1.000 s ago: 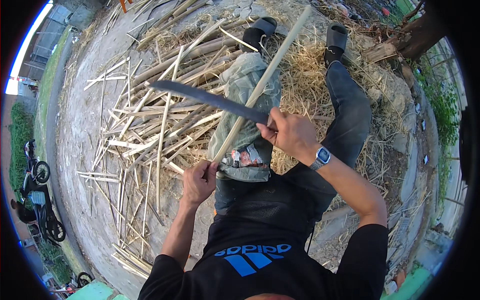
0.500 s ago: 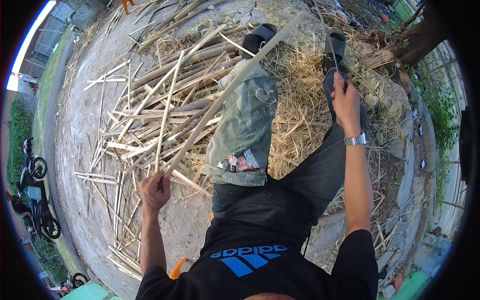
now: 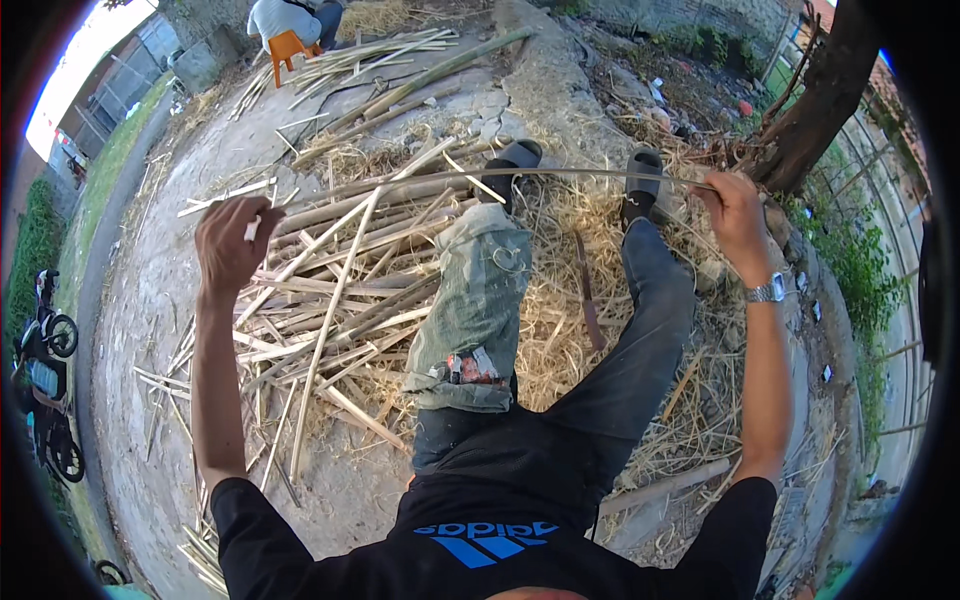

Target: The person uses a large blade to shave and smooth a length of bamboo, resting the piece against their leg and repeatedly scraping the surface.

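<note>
A long, thin bamboo strip (image 3: 500, 171) stretches crosswise in front of me, bowed slightly upward over my sandalled feet. Its left end goes into my left hand (image 3: 232, 243), whose fingers are closed on it; a small pale piece shows at those fingers. At the other end, my right hand (image 3: 735, 215) pinches the strip between thumb and fingers. Between my legs a long knife (image 3: 587, 295) lies on the shavings, untouched by either hand. A greenish sack cloth (image 3: 470, 300) covers my left leg.
Split bamboo pieces (image 3: 340, 270) lie in a crossed heap left of my legs. Curly shavings (image 3: 550, 260) spread around my feet. Farther off, a person (image 3: 290, 18) sits at an orange chair (image 3: 288, 50). A tree trunk (image 3: 825, 100) rises right; motorbikes (image 3: 45, 370) stand far left.
My right hand has let go of the long, thin tool and now grips the strip's other end. My left hand has moved forward and outward, and the strip has turned from slanting to crosswise.
</note>
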A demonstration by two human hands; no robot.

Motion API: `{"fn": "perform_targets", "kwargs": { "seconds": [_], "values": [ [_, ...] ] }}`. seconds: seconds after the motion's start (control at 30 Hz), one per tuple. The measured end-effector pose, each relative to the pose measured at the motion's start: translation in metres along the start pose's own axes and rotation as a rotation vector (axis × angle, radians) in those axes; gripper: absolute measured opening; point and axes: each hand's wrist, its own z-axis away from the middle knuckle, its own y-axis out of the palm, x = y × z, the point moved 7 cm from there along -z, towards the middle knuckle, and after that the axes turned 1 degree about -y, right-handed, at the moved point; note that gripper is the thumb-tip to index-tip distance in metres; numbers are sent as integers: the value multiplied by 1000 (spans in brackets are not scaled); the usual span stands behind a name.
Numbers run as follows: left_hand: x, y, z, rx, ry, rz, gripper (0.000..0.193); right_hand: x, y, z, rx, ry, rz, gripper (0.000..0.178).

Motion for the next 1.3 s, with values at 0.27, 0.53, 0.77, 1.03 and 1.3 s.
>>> {"fn": "perform_targets", "kwargs": {
  "seconds": [0.27, 0.53, 0.77, 1.03, 1.3],
  "values": [
    [107, 6, -36, -164, -264, -101, 17, -62, -78, 28, -409, 51, 292, 33],
    [132, -40, -60, -631, -222, -277, 24, -108, -104, 41, -512, 280, 254, 39],
    [111, -17, -55, -711, -477, -310, 41, -70, -92, 42, -489, 616, 371, 59],
    [83, 17, -28, -793, -526, -283, 47, -78, -85, 63, -455, 743, 364, 58],
    [66, 33, -16, -878, -521, -261, 43, -84, -71, 79, -574, 696, 302, 61]
  ]
}}
